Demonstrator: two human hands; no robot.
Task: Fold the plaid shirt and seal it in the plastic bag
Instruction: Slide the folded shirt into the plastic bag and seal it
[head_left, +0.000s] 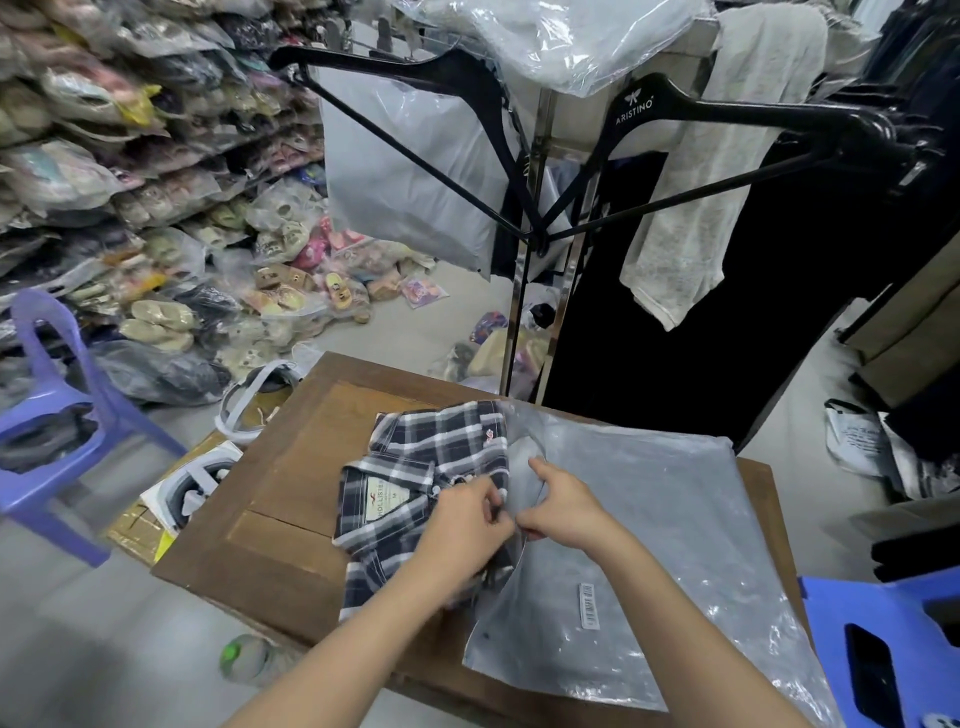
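The wooden table (291, 499) carries everything, and places here are told from it. Across its right half lies the clear plastic bag (649, 545), flat, its far right corner hanging past the table's right edge and its near corner past the front edge; a small barcode sticker (587, 605) shows on it. At the table's middle lies the folded plaid shirt (415, 467), dark navy and white, collar and neck label facing up, its right side just inside the bag's open mouth and the rest still on bare wood. The table's left half is bare, open room up to its left edge. The left hand (462, 525) rests on the shirt's right part with fingers curled and pinched closed at the bag's edge. The right hand (563, 506) lies on the plastic beside it, fingers bent, pinching the bag's opening edge. The two hands nearly touch at the mouth.
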